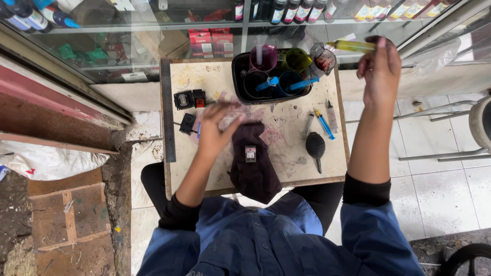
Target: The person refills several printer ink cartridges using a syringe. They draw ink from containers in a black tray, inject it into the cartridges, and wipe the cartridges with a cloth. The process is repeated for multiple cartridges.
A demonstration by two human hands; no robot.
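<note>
- The small stained bench [286,158] is seen from above, set before a glass display case [128,46] of bottles and boxes.
- A dark cloth [255,168] is draped over the bench's near edge, and an ink cartridge [250,153] is laid on it, apart from both hands; light, rigid and likely ink-slick, it is judged best taken by its side walls.
- A black tray [271,76] of coloured ink cups is placed at the far edge.
- The right hand [381,71] is raised well above the bench, clenched round a syringe of yellow ink [353,46]. It looks light and stiff, probably slippery, and is best held at the barrel, clear of the needle.
- The left hand [217,128] is blurred over the bench, fingers spread; whether anything is gripped cannot be told.
- A black rubber blower bulb [315,145] and a blue syringe [324,124] are lying to the right of the cloth.
- More cartridges [189,98] are set near the left edge.
</note>
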